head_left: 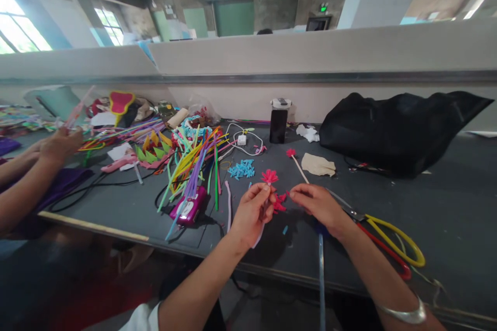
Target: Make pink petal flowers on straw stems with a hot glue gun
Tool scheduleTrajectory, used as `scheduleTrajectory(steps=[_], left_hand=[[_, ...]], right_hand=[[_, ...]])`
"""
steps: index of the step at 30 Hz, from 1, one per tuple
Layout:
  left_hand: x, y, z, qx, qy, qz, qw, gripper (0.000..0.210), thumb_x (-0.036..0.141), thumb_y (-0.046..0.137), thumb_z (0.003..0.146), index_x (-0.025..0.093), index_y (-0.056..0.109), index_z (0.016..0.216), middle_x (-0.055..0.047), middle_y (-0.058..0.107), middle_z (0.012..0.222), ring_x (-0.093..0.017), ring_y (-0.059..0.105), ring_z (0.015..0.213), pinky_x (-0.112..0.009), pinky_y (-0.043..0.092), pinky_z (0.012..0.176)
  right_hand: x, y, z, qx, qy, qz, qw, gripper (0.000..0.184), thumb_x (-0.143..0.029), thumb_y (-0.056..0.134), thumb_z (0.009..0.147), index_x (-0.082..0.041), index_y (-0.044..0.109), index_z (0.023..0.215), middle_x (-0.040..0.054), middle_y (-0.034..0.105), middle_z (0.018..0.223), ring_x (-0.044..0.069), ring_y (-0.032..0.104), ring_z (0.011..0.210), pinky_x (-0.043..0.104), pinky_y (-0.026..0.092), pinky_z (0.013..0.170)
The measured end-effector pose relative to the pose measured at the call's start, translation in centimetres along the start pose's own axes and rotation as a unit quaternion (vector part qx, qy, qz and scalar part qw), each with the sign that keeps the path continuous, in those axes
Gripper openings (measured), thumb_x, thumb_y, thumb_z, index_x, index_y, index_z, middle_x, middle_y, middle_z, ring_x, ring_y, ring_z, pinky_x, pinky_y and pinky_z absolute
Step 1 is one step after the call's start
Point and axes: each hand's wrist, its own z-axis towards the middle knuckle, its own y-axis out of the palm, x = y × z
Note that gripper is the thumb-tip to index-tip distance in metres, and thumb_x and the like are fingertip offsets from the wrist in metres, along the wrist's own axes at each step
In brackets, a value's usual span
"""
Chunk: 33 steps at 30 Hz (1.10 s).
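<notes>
My left hand pinches a pinkish-red fuzzy flower by its pale stem, just above the table. Close to its right, my right hand has thumb and forefinger together on a small red piece. Between the hands lies a loose pile of red pieces, partly hidden by my left fingers. A second red flower on a pale stick rests beyond my right hand. Large scissors with yellow and red handles lie beside and partly under my right forearm.
Blue pieces, pipe cleaners and a purple device lie to the left. A phone stands upright behind. At right back sits a black bag. Another person's hands work at far left.
</notes>
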Motion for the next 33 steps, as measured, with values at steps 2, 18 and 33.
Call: scheduleTrajectory(steps=[2, 18, 33], left_hand=[[-0.2, 0.1, 0.1, -0.010, 0.001, -0.022, 1.000, 0.028, 0.036, 0.077, 0.074, 0.016, 0.061, 0.084, 0.002, 0.061, 0.072, -0.003, 0.047, 0.045, -0.016, 0.028, 0.038], [-0.5, 0.1, 0.4, -0.003, -0.007, -0.083, 0.997, 0.017, 0.020, 0.080, 0.069, 0.008, 0.071, 0.078, -0.005, 0.071, 0.075, -0.009, 0.064, 0.061, -0.019, 0.055, 0.064], [-1.4, 0.5, 0.3, 0.027, 0.043, -0.047, 0.998, 0.022, 0.027, 0.083, 0.065, 0.013, 0.067, 0.073, -0.002, 0.068, 0.075, -0.012, 0.063, 0.068, -0.025, 0.053, 0.072]], right_hand=[[-0.6, 0.7, -0.5, -0.016, 0.013, 0.077, 0.997, 0.029, -0.046, 0.056, 0.081, -0.019, 0.066, 0.080, -0.0017, 0.060, 0.065, 0.011, 0.048, 0.054, 0.023, 0.035, 0.048], [-0.7, 3.8, -1.2, 0.110, -0.023, 0.189, 0.976, 0.026, -0.038, 0.070, 0.075, -0.020, 0.062, 0.093, 0.0021, 0.066, 0.084, 0.015, 0.059, 0.070, 0.023, 0.045, 0.051], [-1.4, 3.3, -1.8, 0.110, -0.015, 0.111, 0.988, 0.027, -0.045, 0.069, 0.076, -0.020, 0.069, 0.086, 0.0055, 0.074, 0.079, 0.021, 0.068, 0.069, 0.026, 0.045, 0.050]])
